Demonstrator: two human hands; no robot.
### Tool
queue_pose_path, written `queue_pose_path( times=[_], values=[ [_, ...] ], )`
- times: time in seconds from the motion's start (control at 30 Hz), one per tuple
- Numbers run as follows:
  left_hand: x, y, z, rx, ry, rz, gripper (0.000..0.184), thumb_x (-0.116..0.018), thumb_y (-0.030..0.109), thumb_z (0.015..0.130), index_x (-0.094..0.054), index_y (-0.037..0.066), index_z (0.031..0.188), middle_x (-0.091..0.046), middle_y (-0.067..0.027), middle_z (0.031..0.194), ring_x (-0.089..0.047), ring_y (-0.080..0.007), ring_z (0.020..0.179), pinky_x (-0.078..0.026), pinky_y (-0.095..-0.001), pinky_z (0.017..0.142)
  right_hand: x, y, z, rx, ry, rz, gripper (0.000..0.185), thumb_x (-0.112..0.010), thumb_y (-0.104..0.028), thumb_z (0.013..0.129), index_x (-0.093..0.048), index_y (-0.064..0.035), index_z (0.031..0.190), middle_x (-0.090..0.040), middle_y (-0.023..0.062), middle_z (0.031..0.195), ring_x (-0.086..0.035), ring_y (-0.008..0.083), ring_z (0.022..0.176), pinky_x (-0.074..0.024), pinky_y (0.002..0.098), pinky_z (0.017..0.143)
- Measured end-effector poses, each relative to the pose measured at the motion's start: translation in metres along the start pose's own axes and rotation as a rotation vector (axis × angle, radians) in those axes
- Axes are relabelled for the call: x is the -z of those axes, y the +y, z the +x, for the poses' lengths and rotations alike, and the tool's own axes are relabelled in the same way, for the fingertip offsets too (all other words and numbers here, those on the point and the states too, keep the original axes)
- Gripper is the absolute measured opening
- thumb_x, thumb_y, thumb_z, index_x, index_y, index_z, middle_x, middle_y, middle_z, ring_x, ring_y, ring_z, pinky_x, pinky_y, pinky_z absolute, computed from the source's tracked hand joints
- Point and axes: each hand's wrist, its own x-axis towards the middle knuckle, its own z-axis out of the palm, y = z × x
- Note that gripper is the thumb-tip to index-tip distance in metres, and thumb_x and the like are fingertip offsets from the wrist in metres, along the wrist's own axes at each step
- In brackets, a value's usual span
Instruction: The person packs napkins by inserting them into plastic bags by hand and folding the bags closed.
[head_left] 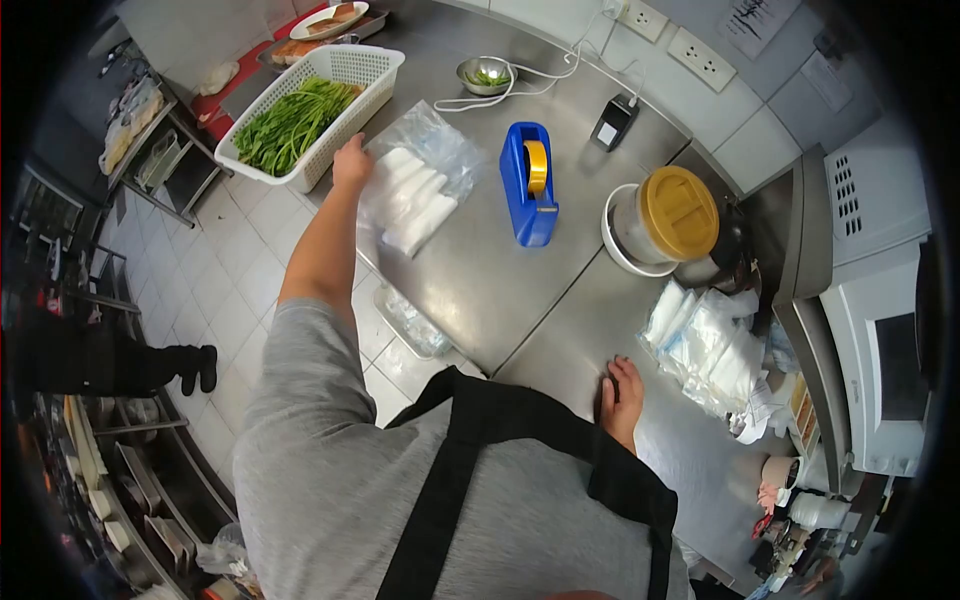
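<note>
Your L hand (350, 165) was at the white, perf. basket (372, 100) w/ bright-green veg (295, 125); couldn't tell if it gripped. R hand (622, 397) was loose.

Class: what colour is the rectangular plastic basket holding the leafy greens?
The rectangular plastic basket is white, best seen in the head view.
</note>
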Motion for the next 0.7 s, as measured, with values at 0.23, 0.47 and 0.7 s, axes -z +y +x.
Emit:
queue_pose_path(
  times=[0.23, 0.47, 0.7],
  values=[
    [-0.026, 0.008, 0.036, 0.184, -0.105, 0.267, 0.038, -0.059, 0.016, 0.078, -0.062, 0.016, 0.115, -0.062, -0.0134, 0.118, -0.057, -0.0331, 0.110, -0.043, -0.0388, 0.097, -0.004, -0.004, 0.004, -0.054, 0.026, -0.030, 0.023, -0.063, -0.006, 0.080, -0.065, -0.0047, 0.103, -0.061, 0.0113, 0.116, -0.053, 0.0317, 0.116, -0.0377, 0.0405, 0.101],
    [0.021, 0.002, 0.055, -0.170, -0.216, -0.006, 0.018, -0.068, 0.017, 0.074, -0.064, 0.010, 0.090, -0.065, -0.0128, 0.082, -0.065, -0.0278, 0.075, -0.052, -0.0378, 0.071, -0.006, -0.003, 0.006, -0.054, 0.033, -0.042, 0.023, -0.066, -0.008, 0.079, -0.065, -0.0061, 0.102, -0.061, 0.0118, 0.114, -0.054, 0.0320, 0.112, -0.0390, 0.0399, 0.099],
    [0.134, 0.102, -0.057, -0.038, -0.563, -0.941, 0.034, -0.054, 0.000, 0.085, -0.055, 0.010, 0.118, -0.055, -0.0020, 0.081, -0.059, -0.0130, 0.076, -0.052, -0.0300, 0.069, 0.001, -0.035, 0.037, -0.018, -0.060, 0.039, 0.039, -0.073, -0.017, 0.074, -0.062, -0.0068, 0.110, -0.058, 0.0138, 0.117, -0.052, 0.0332, 0.112, -0.0391, 0.0413, 0.097]
  ],
)
